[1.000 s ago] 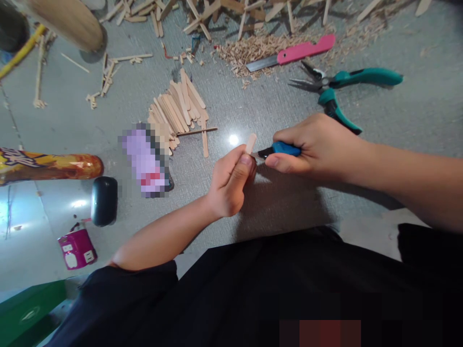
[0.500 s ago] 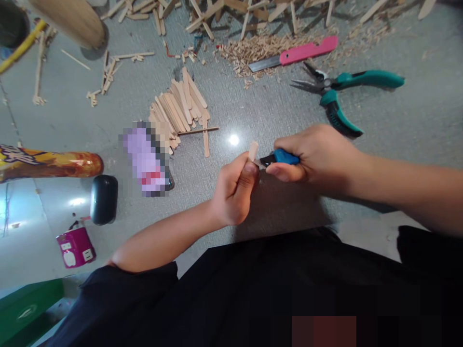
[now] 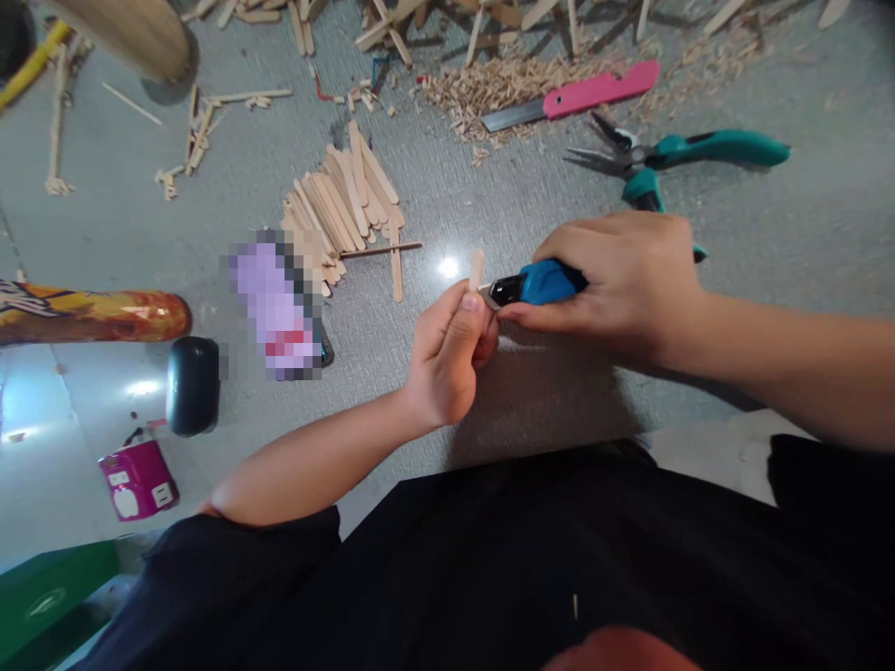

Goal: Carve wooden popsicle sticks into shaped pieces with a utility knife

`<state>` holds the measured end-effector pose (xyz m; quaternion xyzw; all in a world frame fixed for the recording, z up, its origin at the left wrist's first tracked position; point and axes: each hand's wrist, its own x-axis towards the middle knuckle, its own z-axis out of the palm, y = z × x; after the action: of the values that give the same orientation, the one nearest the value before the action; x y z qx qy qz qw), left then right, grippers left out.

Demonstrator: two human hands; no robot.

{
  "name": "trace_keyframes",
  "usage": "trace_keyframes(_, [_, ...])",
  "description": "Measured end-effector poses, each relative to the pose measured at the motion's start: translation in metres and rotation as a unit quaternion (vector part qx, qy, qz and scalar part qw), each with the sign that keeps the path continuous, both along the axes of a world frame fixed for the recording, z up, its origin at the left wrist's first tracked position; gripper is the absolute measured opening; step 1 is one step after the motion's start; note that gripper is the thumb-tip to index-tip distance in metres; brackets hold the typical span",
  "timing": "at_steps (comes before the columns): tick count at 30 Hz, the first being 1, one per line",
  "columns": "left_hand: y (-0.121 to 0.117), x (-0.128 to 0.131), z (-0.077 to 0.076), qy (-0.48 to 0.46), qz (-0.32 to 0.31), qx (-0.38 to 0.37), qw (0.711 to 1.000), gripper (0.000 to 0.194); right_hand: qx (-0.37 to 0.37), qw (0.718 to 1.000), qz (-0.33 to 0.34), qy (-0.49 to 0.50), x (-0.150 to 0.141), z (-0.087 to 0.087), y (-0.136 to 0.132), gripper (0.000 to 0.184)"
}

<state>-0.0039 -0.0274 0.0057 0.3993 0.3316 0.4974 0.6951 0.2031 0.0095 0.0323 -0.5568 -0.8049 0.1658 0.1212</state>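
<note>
Between the thumb and fingers of my left hand is a wooden craft stick, its rounded end poking up past the thumb. My right hand is wrapped round a blue and black utility knife, whose short blade points left at the stick, close by the left thumb. The blade tip seems to touch the stick's edge. To the left lies a pile of craft sticks on the grey table. Teal-handled pliers rest just beyond my right hand, which partly covers them.
A pink cutter lies beside a heap of wood shavings. Left are a blurred purple phone, a black case, a magenta plug adapter and an orange-yellow tube. A wooden cylinder stands far left.
The utility knife and my right hand have shifted up a little, showing more of the knife and covering part of the pliers. My left hand has moved slightly up and left with the stick.
</note>
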Motion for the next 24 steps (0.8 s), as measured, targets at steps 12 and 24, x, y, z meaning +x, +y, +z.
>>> trace_keyframes(12, [0.0071,-0.0018,0.0026,-0.012,-0.026,-0.033,0.999,0.058,-0.026,1.0,-0.002,0.0,-0.0005,0.0056,0.0002,0.066])
trace_keyframes(24, [0.0091,-0.0025,0.0015,-0.032,-0.016,-0.055,0.998,0.059,-0.04,0.998,0.021,0.046,0.0031,0.0021,0.0028,0.085])
